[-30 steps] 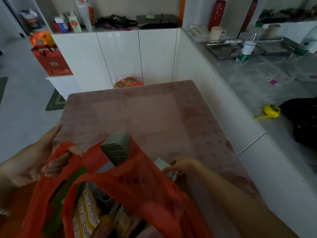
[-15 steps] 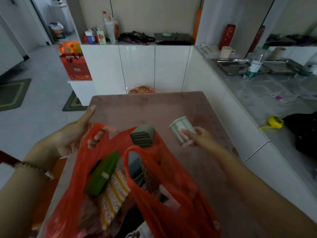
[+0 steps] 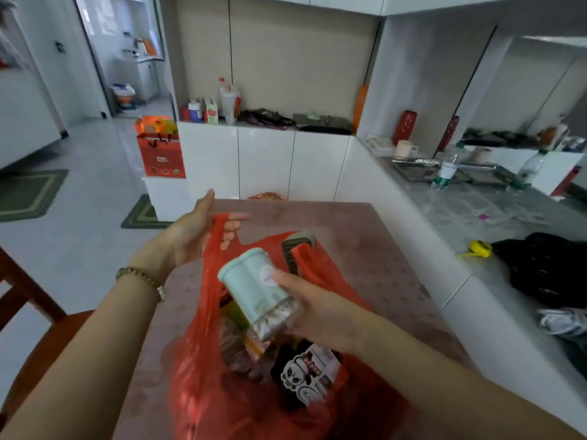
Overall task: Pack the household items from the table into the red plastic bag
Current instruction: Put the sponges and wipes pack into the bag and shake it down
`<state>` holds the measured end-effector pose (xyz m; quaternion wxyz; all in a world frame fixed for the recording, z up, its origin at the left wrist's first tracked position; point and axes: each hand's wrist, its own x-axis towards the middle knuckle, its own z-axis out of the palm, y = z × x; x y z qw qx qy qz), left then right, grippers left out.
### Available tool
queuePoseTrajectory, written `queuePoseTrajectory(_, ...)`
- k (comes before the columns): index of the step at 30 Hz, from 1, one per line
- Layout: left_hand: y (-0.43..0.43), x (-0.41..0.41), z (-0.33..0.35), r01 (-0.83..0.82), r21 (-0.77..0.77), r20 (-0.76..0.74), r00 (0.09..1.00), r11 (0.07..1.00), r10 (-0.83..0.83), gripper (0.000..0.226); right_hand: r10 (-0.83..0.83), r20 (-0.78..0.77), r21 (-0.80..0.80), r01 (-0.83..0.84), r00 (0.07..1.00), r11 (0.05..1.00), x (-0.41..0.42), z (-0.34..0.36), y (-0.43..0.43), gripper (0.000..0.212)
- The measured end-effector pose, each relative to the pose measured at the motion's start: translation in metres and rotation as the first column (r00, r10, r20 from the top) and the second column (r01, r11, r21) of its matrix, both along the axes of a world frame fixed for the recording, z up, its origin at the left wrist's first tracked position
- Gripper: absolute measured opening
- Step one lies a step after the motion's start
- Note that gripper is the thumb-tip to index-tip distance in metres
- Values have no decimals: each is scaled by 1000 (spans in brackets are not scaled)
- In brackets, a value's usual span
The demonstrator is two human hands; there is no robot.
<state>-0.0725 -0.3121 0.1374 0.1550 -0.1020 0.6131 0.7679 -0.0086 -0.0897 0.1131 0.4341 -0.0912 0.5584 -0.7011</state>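
holding: the right hand (image 3: pixel 314 315) is wrapped around a small mint green tub (image 3: pixel 254 287), tipped over the open mouth of the red plastic bag (image 3: pixel 228 392).
left hand: the left hand (image 3: pixel 197 230) pinches one bag handle (image 3: pixel 217 236) and lifts it up so the mouth stays wide.
where the tub is: in the air, just above the things already in the bag, near the middle of the pink tabletop (image 3: pixel 365 249).
tub shape: round like a cup, with a smooth green top part and a clear bottom that shows small pale bits inside.
how the tub will handle: it looks light and hard, i think. the sides look smooth, so it could slip. best to hold it around the middle.
bag feel: thin, soft and crinkly. it sags and cannot stand up alone.
inside the bag: a panda packet (image 3: pixel 305 376) and shiny snack packs, soft and bendy.
grey thing: a grey box with little holes (image 3: pixel 297 252) sticks out at the far side of the bag. it looks stiff.
what could go wrong: the full bag may tip if the handle is let go.
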Motion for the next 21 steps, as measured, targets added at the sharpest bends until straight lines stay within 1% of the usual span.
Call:
queuePoseTrajectory(1,-2,4,2,-8,5,-13,1000,1000,9,70,-105,-54,77,109,993,991,-3,-5,8,81)
queuePoseTrajectory(2,-4,8,3,-13,6,-26,1000,1000,13,70,-208,-123,165,227,970,960,-9,-11,19,81)
queuePoseTrajectory(3,-6,10,3,-18,9,-36,999,1000,19,69,-263,-211,260,314,941,913,-13,-13,30,77)
queuePoseTrajectory(4,-7,13,2,-21,5,-45,999,1000,21,68,-244,-306,358,348,920,866,-17,-13,39,73)
queuePoseTrajectory(6,-4,18,2,-15,3,-64,998,1000,15,65,-68,-459,560,348,886,752,-23,-17,53,59)
queuePoseTrajectory(8,1,24,0,6,-15,-83,997,1000,-7,58,119,-521,700,343,845,626,-27,-25,61,49)
queuePoseTrajectory(9,3,27,0,10,-38,-97,995,999,-14,54,201,-547,736,354,812,577,-27,-28,64,45)
queuePoseTrajectory(10,4,30,-1,15,-73,-112,993,997,-23,51,263,-582,749,380,770,544,-26,-30,66,41)
queuePoseTrajectory(11,3,34,-2,22,-110,-130,991,994,-37,50,291,-630,729,419,720,542,-25,-29,69,37)
queuePoseTrajectory(12,2,37,-3,29,-158,-150,987,987,-53,49,280,-689,683,470,669,559,-22,-26,72,33)
queuePoseTrajectory(13,1,41,-3,33,-213,-169,983,977,-70,48,243,-762,609,536,600,586,-20,-21,78,29)
queuePoseTrajectory(14,-1,45,-3,29,-278,-186,979,960,-84,47,201,-836,516,606,511,605,-17,-14,83,25)
queuePoseTrajectory(15,-2,49,-3,16,-336,-204,975,942,-89,44,154,-897,414,663,415,623,-14,-7,89,21)
queuePoseTrajectory(16,-3,53,-4,9,-372,-214,972,928,-95,41,115,-932,336,696,345,634,-11,-1,94,20)
queuePoseTrajectory(17,-4,56,-4,-1,-395,-221,971,919,-95,38,91,-950,284,707,298,648,-8,3,99,20)
queuePoseTrajectory(18,-4,59,-4,-1,-410,-220,971,912,-98,36,101,-958,268,708,269,654,-6,5,102,21)
queuePoseTrajectory(19,-3,60,-5,-7,-422,-223,970,906,-97,34,142,-962,268,713,232,648,-4,6,104,25)
queuePoseTrajectory(21,-1,62,-8,-46,-456,-246,966,889,-76,32,245,-952,297,739,182,604,-1,1,100,36)
